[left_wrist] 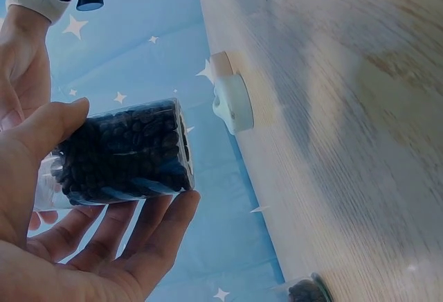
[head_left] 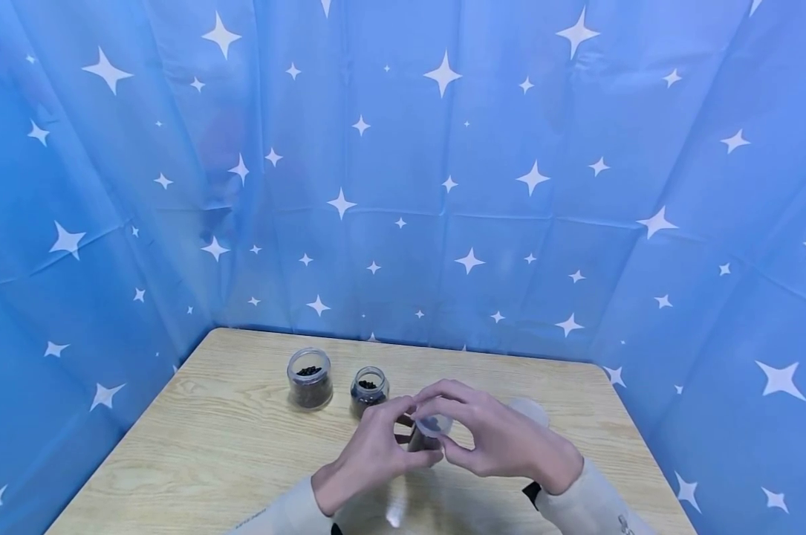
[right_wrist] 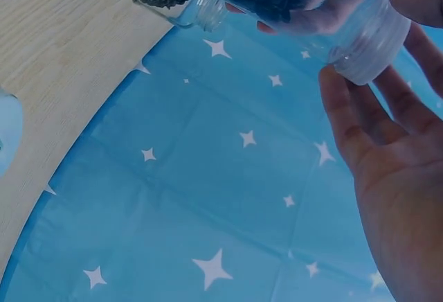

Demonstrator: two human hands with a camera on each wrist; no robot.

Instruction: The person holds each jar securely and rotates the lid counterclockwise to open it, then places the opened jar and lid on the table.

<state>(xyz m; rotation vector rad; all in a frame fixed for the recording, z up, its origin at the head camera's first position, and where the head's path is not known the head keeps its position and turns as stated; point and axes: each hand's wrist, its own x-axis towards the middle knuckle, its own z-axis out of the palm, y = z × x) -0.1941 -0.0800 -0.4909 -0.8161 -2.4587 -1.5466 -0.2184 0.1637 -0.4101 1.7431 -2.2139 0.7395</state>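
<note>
My left hand (head_left: 378, 444) grips a clear jar (left_wrist: 124, 155) of dark beans that look like coffee beans, with the thumb on one side and fingers on the other. It is held above the table. On the jar's mouth sits a translucent lid (right_wrist: 377, 42), and my right hand (head_left: 496, 432) holds that lid by its rim between thumb and fingers. In the head view the hands hide much of the jar. Just beyond the left fingers stands a small open jar (head_left: 368, 397) part filled with dark beans.
A wider open jar (head_left: 310, 386) of dark beans stands further left on the wooden table (head_left: 195, 446). Behind the right hand lies a whitish round thing (head_left: 531, 409), partly covered. A blue star-patterned curtain (head_left: 403, 163) hangs around the table's back and sides.
</note>
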